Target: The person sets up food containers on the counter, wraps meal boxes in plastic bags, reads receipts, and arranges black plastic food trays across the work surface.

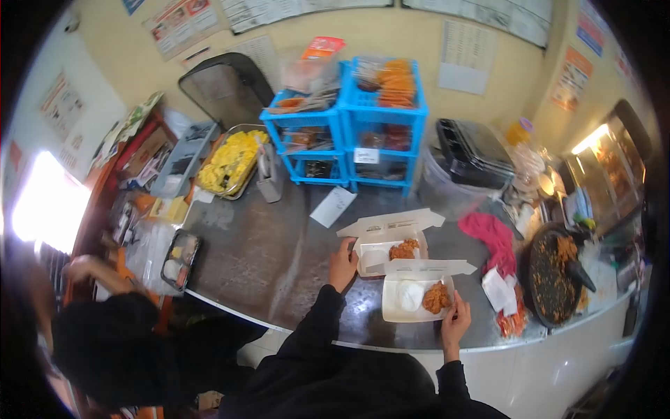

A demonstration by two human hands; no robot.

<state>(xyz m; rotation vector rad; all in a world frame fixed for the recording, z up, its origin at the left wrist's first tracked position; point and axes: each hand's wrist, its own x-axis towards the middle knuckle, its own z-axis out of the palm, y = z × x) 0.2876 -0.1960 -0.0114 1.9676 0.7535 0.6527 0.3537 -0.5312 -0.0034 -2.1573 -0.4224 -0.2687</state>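
Two open paper meal boxes stand one before the other on the metal counter. The rear box (363,267) has its lid up and contains white rice and a piece of fried chicken (405,249). The front box (399,316) overlaps it and carries a mound of rice (410,296) beside another piece of fried chicken (437,298). My left hand (342,265) grips the left edge of the rear box. At the front box's right side, my right hand (456,320) has its fingers closed on the wall.
Right of the boxes lie a pink cloth (488,236) and a large dark mortar (548,286) with a pestle. Blue shelf racks (384,115) stand at the back. A tray of yellow food (232,162) and a black-based meal tray (180,260) sit left, near another person (105,342).
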